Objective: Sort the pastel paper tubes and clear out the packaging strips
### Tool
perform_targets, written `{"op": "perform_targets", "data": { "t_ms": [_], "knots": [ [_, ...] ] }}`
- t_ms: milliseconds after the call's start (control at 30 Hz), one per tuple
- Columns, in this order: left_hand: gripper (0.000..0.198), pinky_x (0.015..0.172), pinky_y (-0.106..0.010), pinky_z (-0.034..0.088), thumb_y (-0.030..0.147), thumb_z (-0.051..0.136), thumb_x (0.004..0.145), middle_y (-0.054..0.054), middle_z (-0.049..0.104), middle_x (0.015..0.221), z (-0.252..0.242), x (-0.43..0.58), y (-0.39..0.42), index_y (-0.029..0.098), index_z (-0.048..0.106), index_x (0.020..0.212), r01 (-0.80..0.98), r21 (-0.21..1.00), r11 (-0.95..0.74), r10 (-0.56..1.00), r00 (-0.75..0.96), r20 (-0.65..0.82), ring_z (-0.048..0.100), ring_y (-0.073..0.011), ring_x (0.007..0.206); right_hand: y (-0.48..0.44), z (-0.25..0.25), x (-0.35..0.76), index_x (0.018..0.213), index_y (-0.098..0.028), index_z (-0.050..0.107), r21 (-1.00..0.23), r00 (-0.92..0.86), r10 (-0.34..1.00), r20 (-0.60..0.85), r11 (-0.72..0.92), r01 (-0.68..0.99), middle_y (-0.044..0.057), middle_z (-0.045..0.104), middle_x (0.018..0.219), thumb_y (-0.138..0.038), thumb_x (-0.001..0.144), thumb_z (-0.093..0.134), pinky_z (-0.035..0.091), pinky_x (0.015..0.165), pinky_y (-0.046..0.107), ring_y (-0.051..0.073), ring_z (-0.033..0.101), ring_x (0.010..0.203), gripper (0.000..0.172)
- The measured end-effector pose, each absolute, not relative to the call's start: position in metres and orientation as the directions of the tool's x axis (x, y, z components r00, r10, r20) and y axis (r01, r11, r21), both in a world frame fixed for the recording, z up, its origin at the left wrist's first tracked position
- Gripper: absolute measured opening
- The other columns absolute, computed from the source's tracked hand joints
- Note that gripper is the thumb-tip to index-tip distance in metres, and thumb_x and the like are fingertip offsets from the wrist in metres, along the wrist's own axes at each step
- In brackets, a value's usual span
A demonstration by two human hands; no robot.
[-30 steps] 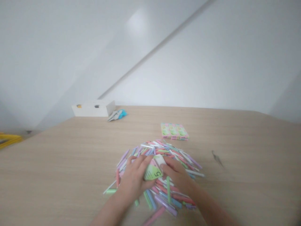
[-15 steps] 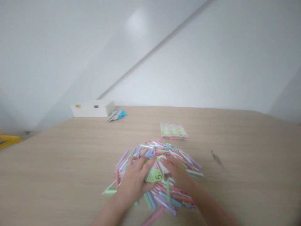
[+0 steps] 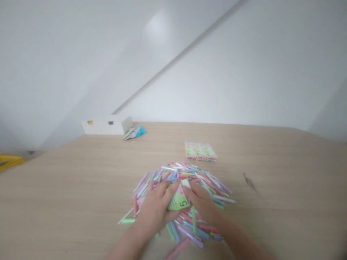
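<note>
Lighting: cool, moderately bright, even; source out of view. Wall (image 3: 244,79): pale, one diffuse glare patch at upper centre-left; dimmer grey areas toward both sides. Tabletop (image 3: 81,187): matte, low contrast, shadows faint and soft-edged. Lower right corner: darkened. Focus: hazy and soft throughout. Left hand (image 3: 156,204) and right hand (image 3: 203,200): outlines smeared, skin detail lost. Small box (image 3: 177,201): large "5" legible, fine print not. Coloured sticks (image 3: 190,236): edges run together in places. Dark item (image 3: 249,182), right: blurred past identification.
</note>
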State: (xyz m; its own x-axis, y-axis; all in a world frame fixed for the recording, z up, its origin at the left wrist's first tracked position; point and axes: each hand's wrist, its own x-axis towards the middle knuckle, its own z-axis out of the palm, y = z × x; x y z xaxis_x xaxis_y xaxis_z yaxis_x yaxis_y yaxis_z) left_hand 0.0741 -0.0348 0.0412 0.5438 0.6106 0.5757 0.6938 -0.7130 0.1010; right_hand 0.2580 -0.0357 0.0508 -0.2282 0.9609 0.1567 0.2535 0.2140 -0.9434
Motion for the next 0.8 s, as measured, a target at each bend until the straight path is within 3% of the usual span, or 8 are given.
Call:
{"op": "perform_targets", "data": {
  "t_ms": [267,367,500,800],
  "knots": [
    [0.067,0.099,-0.045,0.029,0.045,0.061,0.081,-0.012,0.060,0.120,0.0398,0.0730,-0.0328,0.020,0.038,0.139,0.715,0.086,-0.694,0.619,0.531,0.579,0.054,-0.0274,0.111,-0.0393,0.0480,0.2627,0.095,-0.019,0.066,-0.968,-0.164,0.972,0.171,0.196,0.154,0.006,0.064,0.079,-0.048,0.093,0.036,0.053,0.066,0.030,0.020,0.062,0.076,0.042],
    [0.067,0.100,-0.046,0.029,0.047,0.059,0.083,-0.013,0.059,0.121,0.0387,0.0718,-0.0318,0.020,0.037,0.140,0.717,0.061,-0.695,0.609,0.541,0.579,0.054,-0.0271,0.112,-0.0399,0.0478,0.2642,0.105,-0.019,0.066,-0.947,-0.147,0.970,0.196,0.226,0.229,0.009,0.068,0.092,-0.048,0.092,0.037,0.054,0.076,0.035,0.023,0.063,0.089,0.043],
    [0.067,0.099,-0.045,0.029,0.048,0.058,0.083,-0.014,0.059,0.121,0.0376,0.0714,-0.0307,0.018,0.037,0.139,0.726,0.040,-0.687,0.606,0.541,0.583,0.053,-0.0269,0.112,-0.0425,0.0528,0.2643,0.108,-0.020,0.066,-0.858,-0.160,0.938,0.307,0.346,0.380,0.010,0.067,0.106,-0.040,0.094,0.037,0.046,0.095,0.039,0.024,0.059,0.105,0.038],
    [0.063,0.095,-0.043,0.030,0.038,0.062,0.081,-0.010,0.062,0.116,0.0386,0.0733,-0.0325,0.020,0.039,0.138,0.732,0.042,-0.680,0.602,0.524,0.602,0.054,-0.0263,0.107,-0.0421,0.0504,0.2574,0.094,-0.020,0.060,-0.772,-0.222,0.908,0.355,0.419,0.479,0.006,0.065,0.081,-0.034,0.097,0.032,0.047,0.073,0.033,0.020,0.060,0.078,0.032]
  ]
}}
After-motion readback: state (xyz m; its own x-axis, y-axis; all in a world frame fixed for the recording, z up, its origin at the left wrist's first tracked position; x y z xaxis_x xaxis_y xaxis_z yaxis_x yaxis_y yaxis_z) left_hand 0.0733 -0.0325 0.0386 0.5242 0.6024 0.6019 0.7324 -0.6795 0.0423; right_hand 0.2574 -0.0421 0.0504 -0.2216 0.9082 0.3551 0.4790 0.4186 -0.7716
